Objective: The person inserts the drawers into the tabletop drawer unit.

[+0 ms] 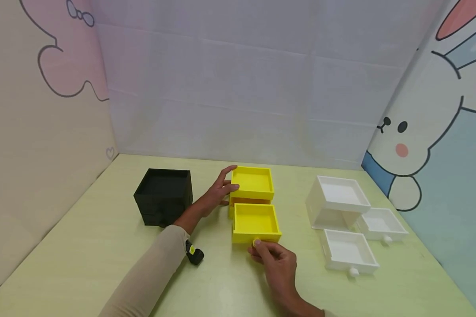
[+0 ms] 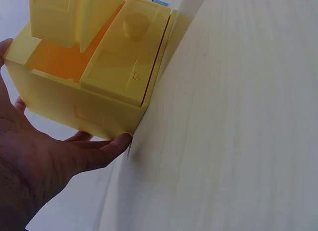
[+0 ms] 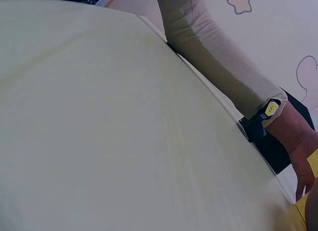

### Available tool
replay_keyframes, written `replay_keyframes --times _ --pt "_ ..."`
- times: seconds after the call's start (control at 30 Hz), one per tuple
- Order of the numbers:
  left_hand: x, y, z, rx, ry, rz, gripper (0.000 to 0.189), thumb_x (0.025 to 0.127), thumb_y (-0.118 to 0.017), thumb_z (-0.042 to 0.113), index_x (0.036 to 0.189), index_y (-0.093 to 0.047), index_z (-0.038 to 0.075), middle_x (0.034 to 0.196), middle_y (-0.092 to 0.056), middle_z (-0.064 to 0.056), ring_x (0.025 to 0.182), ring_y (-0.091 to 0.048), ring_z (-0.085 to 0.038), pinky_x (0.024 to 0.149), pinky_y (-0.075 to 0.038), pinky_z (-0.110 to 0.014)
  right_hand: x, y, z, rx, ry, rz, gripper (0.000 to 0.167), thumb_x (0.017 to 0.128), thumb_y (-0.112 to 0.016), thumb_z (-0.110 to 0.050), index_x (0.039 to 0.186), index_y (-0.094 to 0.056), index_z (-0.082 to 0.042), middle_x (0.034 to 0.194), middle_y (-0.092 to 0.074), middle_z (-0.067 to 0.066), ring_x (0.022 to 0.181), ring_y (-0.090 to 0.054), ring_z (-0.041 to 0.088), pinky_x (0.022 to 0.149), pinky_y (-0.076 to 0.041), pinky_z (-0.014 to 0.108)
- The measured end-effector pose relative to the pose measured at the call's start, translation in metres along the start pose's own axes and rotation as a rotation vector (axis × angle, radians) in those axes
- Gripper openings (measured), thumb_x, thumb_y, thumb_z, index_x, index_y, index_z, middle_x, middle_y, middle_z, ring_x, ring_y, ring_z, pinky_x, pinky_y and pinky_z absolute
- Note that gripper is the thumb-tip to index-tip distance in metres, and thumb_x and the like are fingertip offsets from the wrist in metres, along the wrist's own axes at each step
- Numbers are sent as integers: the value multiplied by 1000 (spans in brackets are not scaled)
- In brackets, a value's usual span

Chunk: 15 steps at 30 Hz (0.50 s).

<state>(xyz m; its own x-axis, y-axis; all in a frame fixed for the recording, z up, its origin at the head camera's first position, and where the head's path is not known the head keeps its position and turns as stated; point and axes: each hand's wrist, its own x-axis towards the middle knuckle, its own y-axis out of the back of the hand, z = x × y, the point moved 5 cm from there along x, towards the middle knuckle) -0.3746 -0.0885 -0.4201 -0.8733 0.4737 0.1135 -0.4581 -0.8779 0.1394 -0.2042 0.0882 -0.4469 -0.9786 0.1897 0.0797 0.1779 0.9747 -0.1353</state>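
Observation:
In the head view a small yellow cabinet (image 1: 252,179) stands mid-table. My left hand (image 1: 218,193) holds its left side, with fingers at the top edge and lower down. The left wrist view shows this hand (image 2: 44,146) against the cabinet's side wall (image 2: 82,109). The upper yellow drawer (image 1: 255,219) is drawn out toward me, and my right hand (image 1: 277,266) pinches its round knob (image 1: 256,242). A lower drawer (image 2: 126,57) with a knob sits inside the cabinet. Only an edge of my right hand (image 3: 313,211) shows in the right wrist view.
A black cabinet (image 1: 164,196) stands to the left, near my left forearm. At the right is a white cabinet (image 1: 337,196), with two white drawers (image 1: 351,248) out on the table (image 1: 83,246). Cloth walls (image 1: 242,88) border the table.

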Motion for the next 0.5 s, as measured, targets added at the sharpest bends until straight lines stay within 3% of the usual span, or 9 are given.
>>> replay_keyframes --times 0.5 --pt "0 0 2 3 14 6 69 99 -51 37 157 -14 36 153 -28 -23 136 -41 -41 102 -39 -65 5 -6 3 -39 -23 0 23 92 -71 -12 97 -71 11 88 -73 20 79 -74 25 73 -59 33"
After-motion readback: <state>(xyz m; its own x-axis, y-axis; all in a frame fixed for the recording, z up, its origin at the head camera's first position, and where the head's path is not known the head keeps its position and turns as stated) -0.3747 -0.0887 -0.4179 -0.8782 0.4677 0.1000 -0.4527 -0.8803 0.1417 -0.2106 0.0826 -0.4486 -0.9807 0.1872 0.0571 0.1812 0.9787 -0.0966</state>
